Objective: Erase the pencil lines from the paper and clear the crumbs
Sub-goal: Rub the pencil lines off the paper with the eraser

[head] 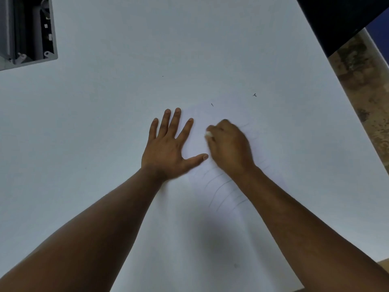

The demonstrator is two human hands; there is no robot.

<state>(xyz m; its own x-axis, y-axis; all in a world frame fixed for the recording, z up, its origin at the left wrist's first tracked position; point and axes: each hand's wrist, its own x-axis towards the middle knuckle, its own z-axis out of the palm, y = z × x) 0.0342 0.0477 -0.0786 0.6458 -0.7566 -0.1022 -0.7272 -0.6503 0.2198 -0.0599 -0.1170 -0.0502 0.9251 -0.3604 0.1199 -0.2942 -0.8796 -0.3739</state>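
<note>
Head view, looking down on a broad white table [105,123] that fills most of the field. At its right edge a strip of mottled brown floor [362,81] shows, and a dark panel [332,20] cuts across the upper right corner. In the upper left corner a grey open-fronted box [27,30] with dark fittings inside sits on or beside the table; which of the two cannot be told. A sheet of white paper [195,144] lies in the middle of the table, its edges hard to separate from the surface. The left hand [168,148] lies flat with fingers and thumb spread, pressing the paper's left side, the thumb reaching toward the other hand. The right hand [229,144], blurred, is curled over the paper just beside it and pinches a small white eraser [208,134], of which only a tip shows at the fingers. Faint curved pencil lines [219,186] remain on the paper below the right wrist and beside the right forearm, which covers part of them; fainter traces lie to the right of the hand. Two small dark crumbs [254,95] rest beyond the hands, one nearer the paper's far edge, the other farther right.
</note>
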